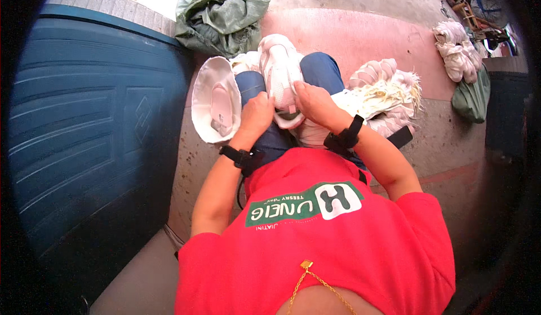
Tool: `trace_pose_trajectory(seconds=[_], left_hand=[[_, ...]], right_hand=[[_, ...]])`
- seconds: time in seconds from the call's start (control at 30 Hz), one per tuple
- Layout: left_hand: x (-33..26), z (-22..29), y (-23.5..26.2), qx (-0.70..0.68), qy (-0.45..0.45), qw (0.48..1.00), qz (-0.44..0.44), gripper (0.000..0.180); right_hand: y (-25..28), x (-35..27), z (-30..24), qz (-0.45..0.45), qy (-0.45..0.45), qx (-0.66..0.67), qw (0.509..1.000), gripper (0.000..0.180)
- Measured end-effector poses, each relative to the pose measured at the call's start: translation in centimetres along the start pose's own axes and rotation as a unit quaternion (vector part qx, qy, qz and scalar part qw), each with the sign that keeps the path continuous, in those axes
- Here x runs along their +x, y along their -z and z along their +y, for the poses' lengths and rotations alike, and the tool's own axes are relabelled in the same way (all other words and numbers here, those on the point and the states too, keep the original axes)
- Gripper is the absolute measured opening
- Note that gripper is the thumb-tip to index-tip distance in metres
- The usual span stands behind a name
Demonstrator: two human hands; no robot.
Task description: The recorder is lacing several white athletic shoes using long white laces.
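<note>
A pale pink and white shoe upper [280, 69] lies lengthwise between my knees, its heel opening toward me. My left hand [257, 113] is closed at the left edge of that opening, its fingertips pressed together. Across from it, my right hand [315, 104] pinches the right edge. Between the two hands a small pinkish tab shows at the heel. What the left fingertips grip is partly hidden by the hand itself. Beside my left knee stands a white oval container [198, 102] with pinkish, flat pieces inside. Both wrists carry black bands.
A pile of pale shoe uppers with frayed yellowish threads [386, 92] lies by my right knee, near a dark flat rectangular object [400, 137]. A green sack [225, 19] sits ahead. Blue panelled door [84, 106] at left. Bundled uppers [456, 50] and a green bag [473, 96] at far right.
</note>
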State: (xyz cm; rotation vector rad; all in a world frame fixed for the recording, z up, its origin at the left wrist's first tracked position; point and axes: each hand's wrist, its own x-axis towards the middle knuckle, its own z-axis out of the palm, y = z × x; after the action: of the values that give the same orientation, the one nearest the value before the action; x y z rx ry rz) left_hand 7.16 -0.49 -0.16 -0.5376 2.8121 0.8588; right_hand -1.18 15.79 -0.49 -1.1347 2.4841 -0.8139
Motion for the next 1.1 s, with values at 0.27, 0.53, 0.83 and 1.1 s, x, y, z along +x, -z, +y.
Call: trace_pose_trajectory(seconds=[0.27,0.53,0.83,1.1], left_hand=[[-1.4,-0.2,1.3,-0.004,-0.036,0.999,-0.005,0.024],[-1.5,-0.6,0.9,0.000,-0.064,0.998,0.002,0.025],[-1.7,-0.5,1.0,0.000,-0.073,0.997,0.003,0.026],[-1.6,-0.6,1.3,-0.009,-0.109,0.994,0.008,0.022]], right_hand=[[6.8,-1.9,6.2,0.040,0.044,-0.015,0.998,0.013],[7.6,-3.6,6.1,-0.064,0.077,-0.073,0.992,0.015],[8.3,-4.1,4.4,0.003,0.162,-0.038,0.986,0.009],[7.3,-4.8,4.0,-0.122,0.208,-0.174,0.955,0.007]])
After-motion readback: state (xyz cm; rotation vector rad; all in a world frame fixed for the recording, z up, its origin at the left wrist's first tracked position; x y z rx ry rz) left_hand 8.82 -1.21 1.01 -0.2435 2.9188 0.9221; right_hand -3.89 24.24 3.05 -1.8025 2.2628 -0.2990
